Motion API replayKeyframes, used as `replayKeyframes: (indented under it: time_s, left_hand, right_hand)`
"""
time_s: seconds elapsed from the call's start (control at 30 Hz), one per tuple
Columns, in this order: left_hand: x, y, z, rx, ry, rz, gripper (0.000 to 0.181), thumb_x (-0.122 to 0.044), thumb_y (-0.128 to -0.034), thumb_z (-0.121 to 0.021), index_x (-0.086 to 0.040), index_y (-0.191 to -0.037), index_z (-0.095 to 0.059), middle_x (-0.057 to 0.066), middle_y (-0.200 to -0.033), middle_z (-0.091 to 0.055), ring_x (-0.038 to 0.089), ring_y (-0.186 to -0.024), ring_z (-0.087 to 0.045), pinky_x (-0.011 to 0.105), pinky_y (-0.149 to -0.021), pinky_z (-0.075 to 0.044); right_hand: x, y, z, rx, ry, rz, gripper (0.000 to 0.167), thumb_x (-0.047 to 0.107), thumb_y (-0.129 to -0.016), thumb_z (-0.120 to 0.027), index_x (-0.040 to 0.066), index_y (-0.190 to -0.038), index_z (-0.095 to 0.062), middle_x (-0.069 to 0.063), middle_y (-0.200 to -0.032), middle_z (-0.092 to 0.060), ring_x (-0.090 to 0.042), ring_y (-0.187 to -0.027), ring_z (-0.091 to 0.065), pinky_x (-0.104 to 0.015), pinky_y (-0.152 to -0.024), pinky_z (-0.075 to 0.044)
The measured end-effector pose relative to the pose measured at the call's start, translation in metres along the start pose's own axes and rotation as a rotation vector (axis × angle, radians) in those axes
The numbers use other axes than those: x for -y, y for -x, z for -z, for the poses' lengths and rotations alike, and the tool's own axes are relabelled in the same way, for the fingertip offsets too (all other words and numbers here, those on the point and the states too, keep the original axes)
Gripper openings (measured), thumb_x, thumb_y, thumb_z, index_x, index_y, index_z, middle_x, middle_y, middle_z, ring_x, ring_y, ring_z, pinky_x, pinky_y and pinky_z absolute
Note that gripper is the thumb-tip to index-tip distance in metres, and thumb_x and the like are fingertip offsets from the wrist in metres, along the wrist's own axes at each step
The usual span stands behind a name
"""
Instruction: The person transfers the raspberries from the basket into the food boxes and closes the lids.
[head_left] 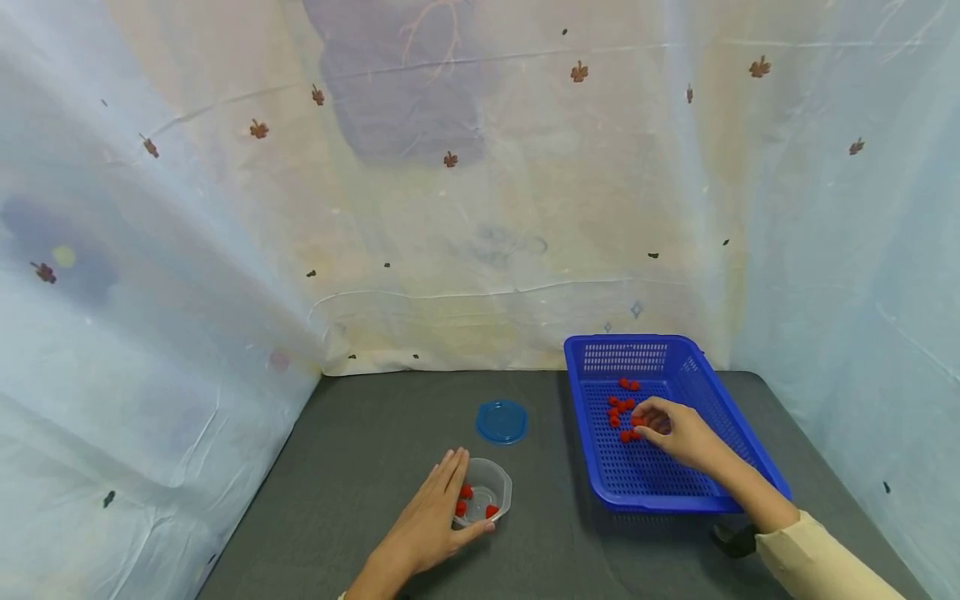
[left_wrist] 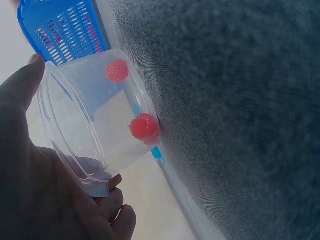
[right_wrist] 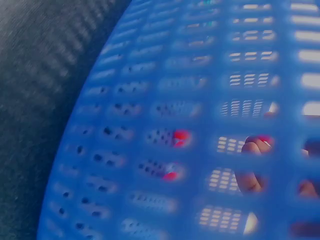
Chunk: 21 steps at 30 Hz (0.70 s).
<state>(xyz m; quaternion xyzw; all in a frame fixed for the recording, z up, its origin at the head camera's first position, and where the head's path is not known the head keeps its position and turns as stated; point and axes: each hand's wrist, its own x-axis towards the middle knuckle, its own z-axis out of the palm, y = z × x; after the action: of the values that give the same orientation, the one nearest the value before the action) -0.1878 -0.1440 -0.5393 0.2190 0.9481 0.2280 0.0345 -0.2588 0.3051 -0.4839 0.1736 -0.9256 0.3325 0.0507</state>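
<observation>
On the right of the dark grey surface, as the head view shows, stands a blue basket with slotted walls and scattered raspberries on its floor. Toward the middle sits a clear tub with three red berries showing inside; a round blue lid lies flat just beyond it, apart from both containers. The left grip is spread across the tub, fingers along its left side and thumb at the near rim. Inside the basket, the right grip is drawn together, thumb and fingertips pinching one raspberry.

Through the left wrist view, the tub's clear wall shows berries resting at its base, and thumb and fingers hold opposite sides of its rim.

From the right wrist, the basket's blurred wall fills most of the view; fingertips appear behind the slots, red beside them.
</observation>
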Motion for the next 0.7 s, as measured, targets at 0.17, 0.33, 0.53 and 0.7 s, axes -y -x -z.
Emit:
replayKeyframes:
  time_s: [0.17, 0.33, 0.53, 0.7]
  left_hand:
    - [-0.001, 0.0, 0.0, -0.003, 0.003, -0.003, 0.111, -0.071, -0.0962, -0.067, -0.009, -0.173, -0.016, 0.01, -0.18, -0.018, 0.03, -0.166, -0.013, 0.056, -0.133, -0.018]
    - [-0.001, 0.001, 0.001, -0.002, 0.008, -0.002, 0.111, -0.07, -0.0962, -0.068, -0.008, -0.173, -0.017, 0.01, -0.18, -0.018, 0.03, -0.166, -0.013, 0.056, -0.133, -0.018]
    - [-0.002, 0.001, 0.001, -0.001, 0.008, -0.002, 0.111, -0.069, -0.0964, -0.068, -0.007, -0.173, -0.017, 0.011, -0.179, -0.018, 0.031, -0.166, -0.014, 0.056, -0.133, -0.018]
    - [-0.004, 0.002, 0.002, -0.007, 0.011, -0.007, 0.11, -0.069, -0.0966, -0.069, -0.008, -0.173, -0.017, 0.012, -0.179, -0.019, 0.031, -0.166, -0.014, 0.057, -0.133, -0.018]
  right_hand:
    - [0.013, -0.001, 0.0, -0.002, -0.019, 0.015, 0.02, 0.005, -0.098, -0.078, 0.004, -0.117, -0.072, -0.001, -0.099, -0.072, -0.016, -0.087, -0.067, -0.025, -0.075, -0.06]
    - [0.024, -0.001, 0.0, -0.009, -0.021, 0.046, 0.022, 0.005, -0.098, -0.078, 0.004, -0.119, -0.072, 0.001, -0.099, -0.072, -0.014, -0.087, -0.066, -0.025, -0.076, -0.06]
    - [0.034, -0.002, -0.001, -0.022, -0.039, 0.085, 0.023, 0.003, -0.098, -0.078, 0.003, -0.12, -0.072, 0.001, -0.102, -0.074, -0.014, -0.088, -0.067, -0.026, -0.077, -0.061]
    - [0.039, -0.003, -0.004, -0.033, -0.052, 0.102, 0.021, 0.003, -0.098, -0.079, 0.006, -0.118, -0.073, 0.002, -0.102, -0.074, -0.01, -0.087, -0.067, -0.027, -0.076, -0.061]
